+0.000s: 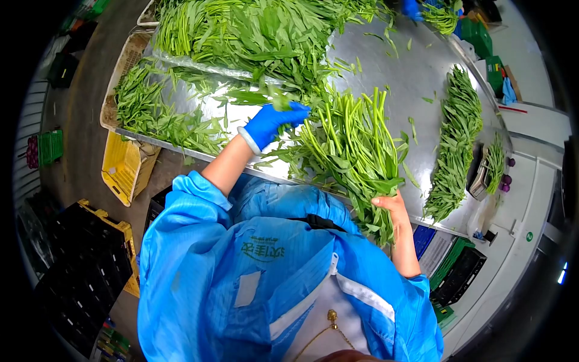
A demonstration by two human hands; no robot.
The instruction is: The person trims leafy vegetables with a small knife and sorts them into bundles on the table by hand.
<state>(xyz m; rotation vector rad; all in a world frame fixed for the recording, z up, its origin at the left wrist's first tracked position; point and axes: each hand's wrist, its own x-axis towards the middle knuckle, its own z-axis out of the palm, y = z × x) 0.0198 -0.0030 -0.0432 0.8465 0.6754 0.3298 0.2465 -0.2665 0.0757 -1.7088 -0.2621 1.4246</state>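
Observation:
My right hand (pixel 393 211), bare, is wrapped round a bunch of leafy green stems (pixel 362 139), its leafy end low and the cut stems pointing up over the table's front edge. My left hand (pixel 272 125), in a blue glove with a white cuff, is beside the bunch's left side with its fingers drawn together. Whatever those fingers hold, if anything, is hidden. A blurred leaf (pixel 278 98) shows just above the glove. Loose leaves (pixel 199 127) lie on the metal table (pixel 401 72) left of my left hand.
A large heap of greens (pixel 241 30) covers the table's far left. A long row of bunches (pixel 455 145) lies at the right, near a small dark object (pixel 479 175) by the edge. Another person's blue-gloved hand (pixel 412 9) shows at the far side. A yellow crate (pixel 123 169) stands below left.

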